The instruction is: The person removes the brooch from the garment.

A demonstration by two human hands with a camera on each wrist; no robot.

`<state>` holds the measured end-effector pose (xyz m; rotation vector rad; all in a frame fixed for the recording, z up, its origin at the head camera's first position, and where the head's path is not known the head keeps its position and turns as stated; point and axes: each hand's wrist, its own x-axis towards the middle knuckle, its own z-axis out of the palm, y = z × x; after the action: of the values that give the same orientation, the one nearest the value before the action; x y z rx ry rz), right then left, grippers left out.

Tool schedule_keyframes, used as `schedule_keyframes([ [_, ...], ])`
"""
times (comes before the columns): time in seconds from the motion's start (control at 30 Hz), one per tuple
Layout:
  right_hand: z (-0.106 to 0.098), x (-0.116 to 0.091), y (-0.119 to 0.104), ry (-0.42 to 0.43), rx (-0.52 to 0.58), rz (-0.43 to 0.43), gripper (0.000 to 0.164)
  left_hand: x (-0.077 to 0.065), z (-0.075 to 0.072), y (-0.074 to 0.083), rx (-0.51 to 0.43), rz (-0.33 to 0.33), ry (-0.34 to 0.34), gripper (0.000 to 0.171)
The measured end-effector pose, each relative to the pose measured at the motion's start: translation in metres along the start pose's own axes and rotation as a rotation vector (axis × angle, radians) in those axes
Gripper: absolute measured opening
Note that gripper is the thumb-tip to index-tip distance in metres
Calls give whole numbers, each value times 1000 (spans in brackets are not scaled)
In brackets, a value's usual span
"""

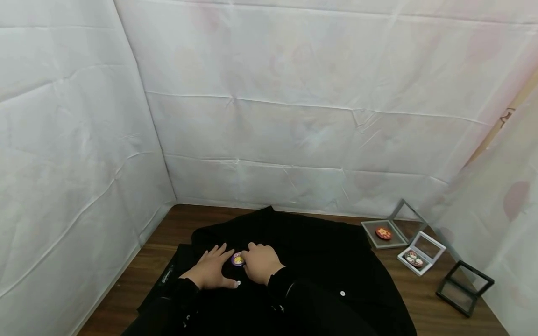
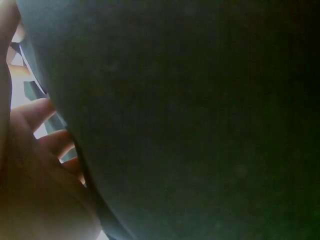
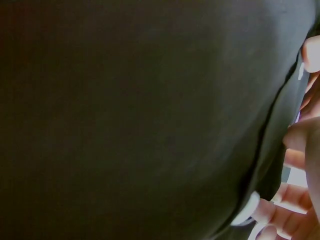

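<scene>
A black garment point(image 1: 311, 252) with white buttons lies spread on the wooden table. On it sits a round purple and yellow badge point(image 1: 237, 259), between the two hands. My right hand point(image 1: 261, 262) has its fingers curled and holds the badge's right edge. My left hand point(image 1: 212, 270) rests on the cloth with fingers spread, fingertips near the badge's left side and thumb beside a white button point(image 1: 238, 283). Dark cloth fills most of both wrist views. Parts of the left hand point(image 2: 40, 175) and right hand point(image 3: 305, 145) show at the outer edges; the badge's back is hidden.
At the right stand an open grey display case point(image 1: 364, 228) with a red badge point(image 1: 383, 233), an open white case point(image 1: 420, 270) with a dark patterned badge point(image 1: 414, 258), and an open black case point(image 1: 457, 304). White sheets point(image 1: 294, 130) wall the table.
</scene>
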<state>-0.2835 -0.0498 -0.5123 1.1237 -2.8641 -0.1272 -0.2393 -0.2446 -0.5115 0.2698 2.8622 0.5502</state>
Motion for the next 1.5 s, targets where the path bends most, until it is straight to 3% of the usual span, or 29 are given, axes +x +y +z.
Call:
schedule_keyframes([
  [0.27,0,3,-2,13,45,27,28,-2,-1,2,-13,-2,5,99],
  [0.5,5,3,9,94,257,53,20,-5,-1,2,-20,22,15,99],
  [0.67,2,4,11,95,358,71,20,-4,-2,-4,11,36,29,100],
  [0.9,-1,5,11,65,453,103,20,-1,-4,-5,-79,111,106,98],
  [1.23,13,13,15,65,627,188,20,5,-5,-1,-45,196,139,87],
  [1.4,11,11,15,76,662,225,16,10,-5,0,-18,204,137,89],
  [1.5,9,9,11,90,625,220,20,13,-5,-2,0,200,140,89],
])
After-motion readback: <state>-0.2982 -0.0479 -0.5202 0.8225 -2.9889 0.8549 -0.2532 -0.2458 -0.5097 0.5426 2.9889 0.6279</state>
